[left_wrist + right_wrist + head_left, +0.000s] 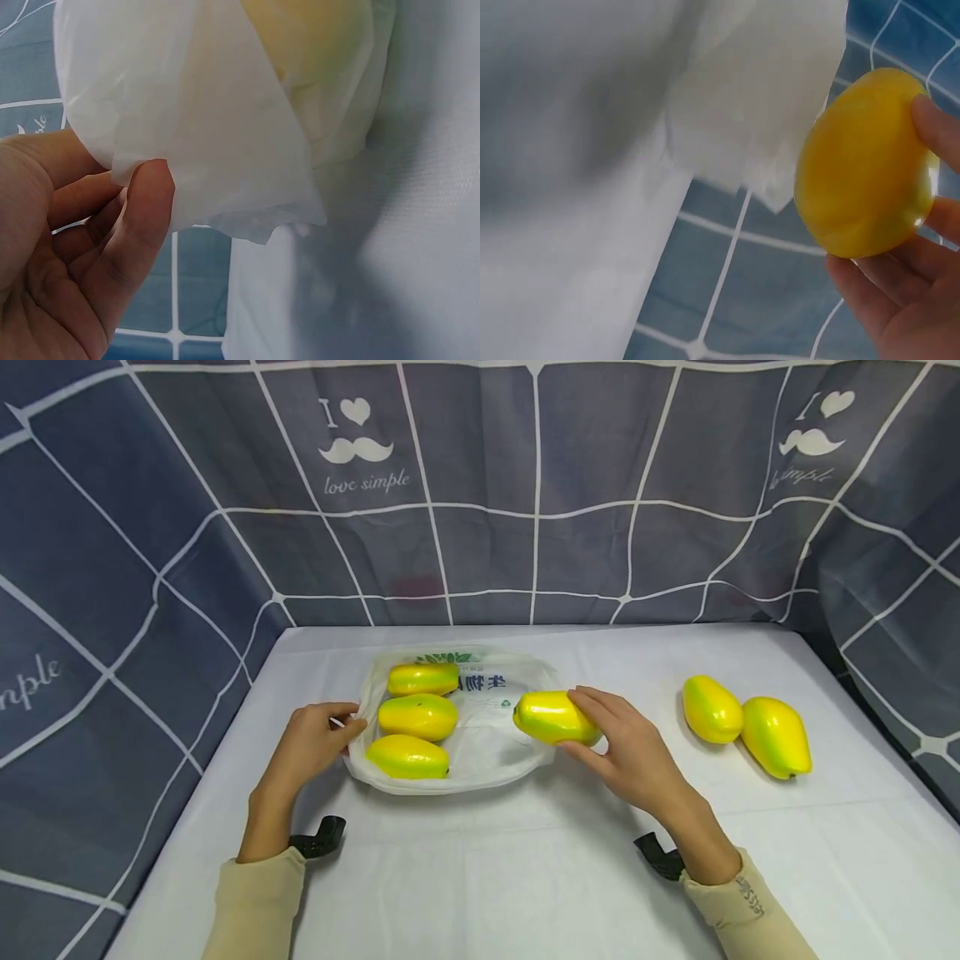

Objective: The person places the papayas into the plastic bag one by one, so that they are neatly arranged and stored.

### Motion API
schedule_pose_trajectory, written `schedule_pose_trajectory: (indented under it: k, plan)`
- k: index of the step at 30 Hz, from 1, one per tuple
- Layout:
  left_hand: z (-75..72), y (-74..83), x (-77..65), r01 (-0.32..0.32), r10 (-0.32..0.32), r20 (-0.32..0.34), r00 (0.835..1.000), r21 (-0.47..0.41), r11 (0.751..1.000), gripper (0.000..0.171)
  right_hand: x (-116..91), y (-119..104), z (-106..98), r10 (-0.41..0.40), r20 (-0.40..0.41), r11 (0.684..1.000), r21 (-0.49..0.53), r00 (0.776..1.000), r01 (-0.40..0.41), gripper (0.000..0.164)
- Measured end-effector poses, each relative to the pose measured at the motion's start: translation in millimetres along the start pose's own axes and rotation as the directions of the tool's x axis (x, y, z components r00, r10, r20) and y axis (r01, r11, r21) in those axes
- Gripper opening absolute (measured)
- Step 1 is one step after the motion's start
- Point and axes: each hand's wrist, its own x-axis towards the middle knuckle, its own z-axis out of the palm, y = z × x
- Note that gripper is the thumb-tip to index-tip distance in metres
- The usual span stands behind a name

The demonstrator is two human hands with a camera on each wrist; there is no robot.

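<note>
A white plastic bag (491,752) with green and dark print lies spread on the table. Its left edge is pinched between the thumb and fingers of my left hand (311,743), and the left wrist view shows the thin plastic (217,135) in that pinch. Three yellow-green mangoes sit in a column at the bag's left side: a back one (423,678), a middle one (417,717) and a front one (407,757). My right hand (630,752) grips another mango (551,717) by its right end, over the bag's right part. In the right wrist view that mango (866,165) lies between thumb and fingers.
Two more mangoes, one (712,709) touching the other (777,737), lie on the white tablecloth (480,877) to the right. A dark grid-patterned curtain (480,552) hangs behind the table and along both sides. Black straps (322,837) are at both wrists.
</note>
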Motion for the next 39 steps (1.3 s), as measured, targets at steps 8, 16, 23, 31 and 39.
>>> schedule_pose_trajectory:
  k: [8, 16, 23, 31, 39]
  plan:
    - [1.3, -1.0, -0.6, 0.007, -0.007, -0.003, 1.0, 0.007, 1.0, 0.042, 17, -18, 19, -0.029, 0.057, 1.0, -0.003, 0.998, 0.029, 0.064]
    - [1.3, 1.5, -1.0, -0.001, 0.001, 0.003, 1.0, -0.006, 1.0, 0.043, 37, -24, 35, 0.015, 0.075, 1.0, 0.01, 0.997, -0.016, 0.062]
    - [2.0, 0.8, -2.9, 0.01, -0.01, -0.001, 1.0, 0.002, 1.0, 0.042, 55, -23, 54, 0.095, 0.126, 0.994, 0.049, 0.987, -0.102, 0.061]
    - [2.3, 0.8, -2.5, 0.018, -0.018, 0.002, 1.0, 0.001, 1.0, 0.042, 67, -17, 75, 0.121, 0.11, 0.989, 0.073, 0.987, -0.129, 0.062]
    - [2.5, 1.6, -1.1, 0.022, -0.022, 0.012, 1.0, 0.003, 1.0, 0.043, 78, -12, 84, 0.155, 0.089, 0.984, 0.07, 0.984, -0.162, 0.059]
